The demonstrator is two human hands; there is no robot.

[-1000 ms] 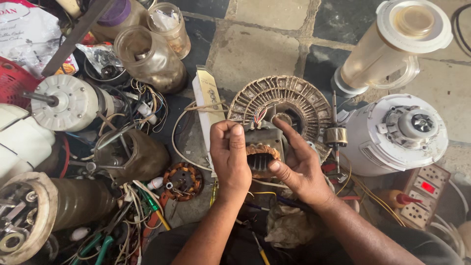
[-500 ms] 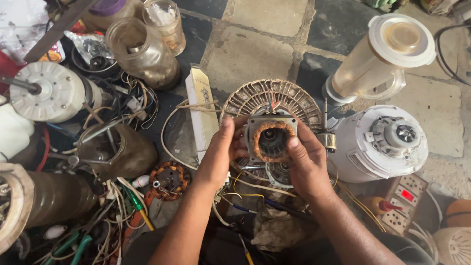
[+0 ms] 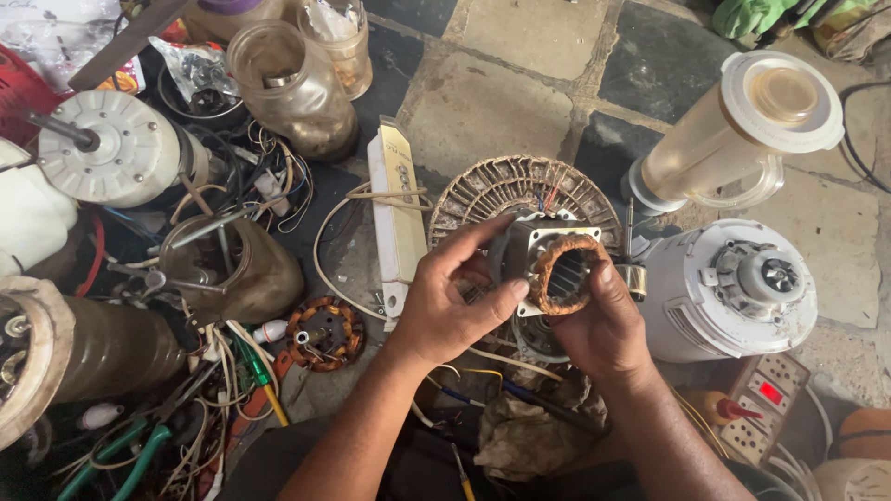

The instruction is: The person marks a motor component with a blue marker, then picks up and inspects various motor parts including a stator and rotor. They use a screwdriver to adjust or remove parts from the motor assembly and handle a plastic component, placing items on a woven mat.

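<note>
Both hands clamped on the stator, held above the floor clutter.

The stator [image 3: 557, 274] has been tilted since a moment ago, its copper winding now facing up-right; left hand [image 3: 445, 306] grips its near side, right hand [image 3: 603, 325] cups it beneath (fingers partly hidden). The round grille [image 3: 501, 190] lies behind; mixer base [image 3: 729, 288] and jar [image 3: 733, 130] crowd the right.
</note>
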